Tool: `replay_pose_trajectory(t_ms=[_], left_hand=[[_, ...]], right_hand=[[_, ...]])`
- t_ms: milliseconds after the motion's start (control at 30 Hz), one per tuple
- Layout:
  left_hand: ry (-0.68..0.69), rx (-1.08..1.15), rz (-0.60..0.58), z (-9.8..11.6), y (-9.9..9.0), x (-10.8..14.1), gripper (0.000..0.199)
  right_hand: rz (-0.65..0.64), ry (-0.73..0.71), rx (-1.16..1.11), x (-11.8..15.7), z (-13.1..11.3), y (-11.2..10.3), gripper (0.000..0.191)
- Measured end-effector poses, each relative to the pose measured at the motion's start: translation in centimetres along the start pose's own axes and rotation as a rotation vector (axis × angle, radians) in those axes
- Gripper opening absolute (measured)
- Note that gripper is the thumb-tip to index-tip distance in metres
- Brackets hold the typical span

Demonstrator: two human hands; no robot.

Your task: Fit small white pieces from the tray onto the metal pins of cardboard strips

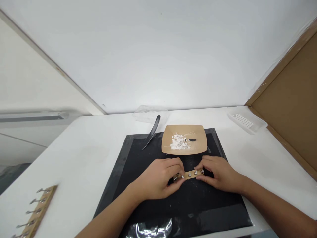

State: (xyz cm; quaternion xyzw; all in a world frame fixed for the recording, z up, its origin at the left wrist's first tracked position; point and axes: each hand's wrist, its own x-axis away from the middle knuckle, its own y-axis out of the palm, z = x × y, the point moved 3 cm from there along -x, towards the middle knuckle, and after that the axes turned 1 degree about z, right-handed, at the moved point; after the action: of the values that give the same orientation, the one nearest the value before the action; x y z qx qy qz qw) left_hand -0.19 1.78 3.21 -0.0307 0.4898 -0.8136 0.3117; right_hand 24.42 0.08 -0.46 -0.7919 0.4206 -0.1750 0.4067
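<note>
Over the black mat [148, 185], my two hands have a short wooden strip with metal fittings [190, 174] between them. Small white pieces sit in or on several of the fittings. My left hand [162, 177] is closed round the strip's left end, its fingertips by a white piece there. The right end is pinched between the thumb and fingers of my right hand [219, 173]. Just beyond the hands stands a tan tray [201, 140] holding a heap of small white pieces [178, 142] and a dark curved sliver [192, 140].
A dark curved pointed tool [152, 131] lies left of the tray, near a clear plastic bag [148, 114]. Far right is a translucent box [257, 124] with white pieces in rows. A wooden rack with metal hooks [43, 211] lies at lower left. Cardboard [292, 96] borders the right side.
</note>
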Motion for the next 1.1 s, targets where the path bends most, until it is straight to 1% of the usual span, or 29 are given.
replay_pose_trajectory(t_ms=[167, 300, 400, 533, 700, 833, 1100], left_hand=[[0.036, -0.094, -0.041, -0.1, -0.4, 0.1, 0.02], [0.022, -0.121, -0.049, -0.4, -0.8, 0.2, 0.012], [0.027, -0.102, -0.04, -0.7, -0.8, 0.2, 0.011], [0.06, -0.066, -0.035, -0.9, -0.8, 0.2, 0.009], [0.045, 0.045, -0.047, -0.7, -1.0, 0.0, 0.014], [-0.017, 0.154, -0.095, -0.8, -1.2, -0.1, 0.014], [-0.107, 0.278, -0.133, -1.2, -1.8, 0.4, 0.031]], right_hand=[[-0.002, 0.007, 0.009, 0.0, -0.1, -0.1, 0.022], [0.0, -0.001, 0.007, -0.1, -0.1, -0.1, 0.021], [-0.006, -0.003, 0.003, -0.1, 0.0, -0.2, 0.021], [-0.002, -0.002, 0.004, -0.1, 0.0, -0.1, 0.022], [0.004, -0.008, -0.001, -0.1, 0.0, -0.1, 0.022], [0.004, -0.016, -0.002, 0.0, 0.0, -0.1, 0.023], [-0.003, -0.01, 0.01, 0.0, -0.1, -0.2, 0.023]])
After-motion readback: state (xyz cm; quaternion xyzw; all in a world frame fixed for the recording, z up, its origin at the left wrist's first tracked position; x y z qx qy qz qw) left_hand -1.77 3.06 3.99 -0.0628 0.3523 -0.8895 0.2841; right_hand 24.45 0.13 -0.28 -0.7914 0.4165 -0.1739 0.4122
